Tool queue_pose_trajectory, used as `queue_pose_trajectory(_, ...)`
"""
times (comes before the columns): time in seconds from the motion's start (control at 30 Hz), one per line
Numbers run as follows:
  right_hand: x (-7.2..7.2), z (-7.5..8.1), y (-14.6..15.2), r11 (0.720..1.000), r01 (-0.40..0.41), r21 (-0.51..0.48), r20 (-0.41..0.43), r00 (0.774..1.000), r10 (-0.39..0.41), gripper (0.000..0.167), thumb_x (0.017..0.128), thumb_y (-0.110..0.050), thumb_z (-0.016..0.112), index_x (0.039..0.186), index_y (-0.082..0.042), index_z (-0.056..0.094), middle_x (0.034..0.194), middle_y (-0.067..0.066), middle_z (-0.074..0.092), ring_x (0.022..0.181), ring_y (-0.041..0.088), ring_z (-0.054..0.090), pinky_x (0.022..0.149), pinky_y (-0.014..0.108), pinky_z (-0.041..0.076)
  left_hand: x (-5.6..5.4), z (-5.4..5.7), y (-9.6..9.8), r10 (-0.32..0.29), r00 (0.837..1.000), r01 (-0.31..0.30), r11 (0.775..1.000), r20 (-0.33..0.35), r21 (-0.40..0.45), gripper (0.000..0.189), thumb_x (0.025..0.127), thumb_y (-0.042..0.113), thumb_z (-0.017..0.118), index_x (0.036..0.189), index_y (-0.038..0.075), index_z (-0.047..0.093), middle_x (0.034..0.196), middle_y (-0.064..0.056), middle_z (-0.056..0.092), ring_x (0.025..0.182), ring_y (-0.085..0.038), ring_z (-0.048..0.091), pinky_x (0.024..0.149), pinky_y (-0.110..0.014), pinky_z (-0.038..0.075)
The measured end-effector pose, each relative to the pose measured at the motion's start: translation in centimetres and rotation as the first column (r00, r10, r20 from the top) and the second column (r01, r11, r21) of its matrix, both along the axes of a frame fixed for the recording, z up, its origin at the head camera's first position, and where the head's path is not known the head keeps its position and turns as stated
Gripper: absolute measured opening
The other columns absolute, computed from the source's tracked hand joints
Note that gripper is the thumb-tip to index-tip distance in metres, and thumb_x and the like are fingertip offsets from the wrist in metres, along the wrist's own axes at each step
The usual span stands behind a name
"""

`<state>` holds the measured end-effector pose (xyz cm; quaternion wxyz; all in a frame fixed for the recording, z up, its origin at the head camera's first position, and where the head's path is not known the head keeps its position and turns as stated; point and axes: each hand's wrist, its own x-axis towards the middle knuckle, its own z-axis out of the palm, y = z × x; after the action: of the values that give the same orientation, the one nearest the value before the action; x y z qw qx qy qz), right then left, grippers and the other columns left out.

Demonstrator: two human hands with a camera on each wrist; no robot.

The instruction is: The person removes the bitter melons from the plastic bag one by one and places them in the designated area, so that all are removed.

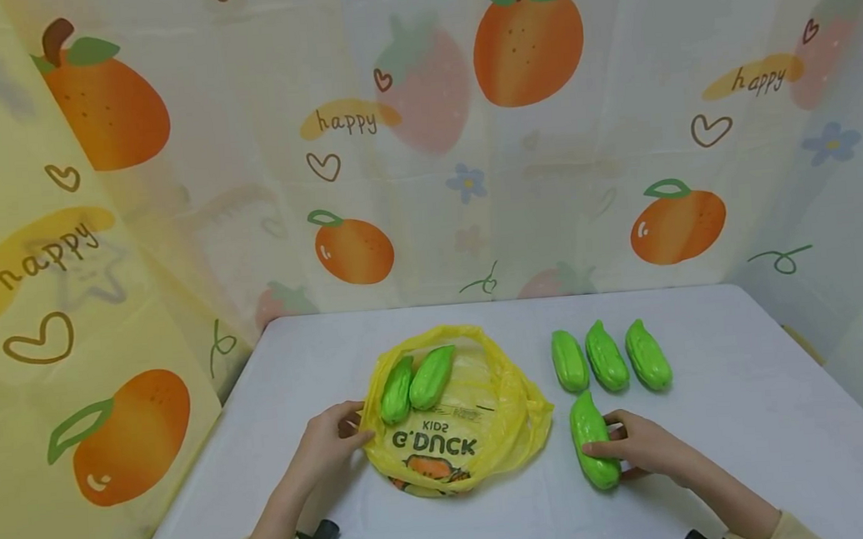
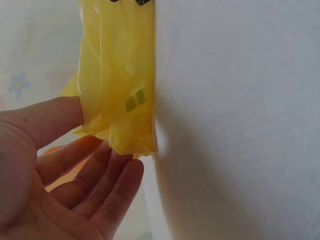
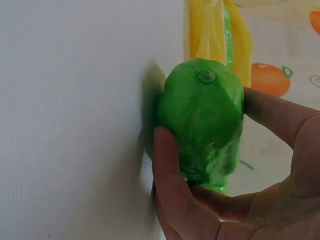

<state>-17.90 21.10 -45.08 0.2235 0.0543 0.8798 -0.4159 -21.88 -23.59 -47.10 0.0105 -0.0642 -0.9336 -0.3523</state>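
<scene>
A yellow plastic bag (image 1: pixel 514 431) with printed letters lies open-mouthed on the table. Two green gourd-like vegetables (image 1: pixel 432 378) rest inside it, side by side at its left. My left hand (image 1: pixel 332 438) holds the bag's left rim; in the left wrist view the thumb (image 2: pixel 60 117) lies against the yellow film, the fingers bent below. To the right of the bag, my right hand (image 1: pixel 642 445) grips another green gourd-like vegetable (image 1: pixel 592 438), thumb on one side and fingers on the other. The right wrist view shows this vegetable's nubbed end (image 3: pixel 207 76) close to the tabletop.
Three more green vegetables (image 1: pixel 606 357) stand in a row behind my right hand. The white-covered table (image 1: pixel 509 519) meets a fruit-printed curtain (image 1: pixel 430 244) at the back, and another curtain side (image 1: pixel 128 341) hangs along the left.
</scene>
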Motion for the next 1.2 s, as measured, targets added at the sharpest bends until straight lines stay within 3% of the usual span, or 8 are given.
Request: queue_pose_trajectory(1.2, 0.15, 0.49, 0.15, 0.999, -0.037, 0.028, -0.033, 0.999, 0.038, 0.084, 0.082, -0.045, 0.07, 0.135, 0.012, 0.037, 0.112, 0.022, 0.056, 0.09, 0.02, 0.06, 0.069, 0.035, 0.056, -0.03, -0.11, -0.06, -0.001, 1.0, 0.001, 1.0, 0.014, 0.007, 0.043, 0.08, 0.025, 0.076, 0.12, 0.012, 0.064, 0.093, 0.001, 0.065, 0.081, -0.009, 0.058, 0.072, -0.029, 0.048)
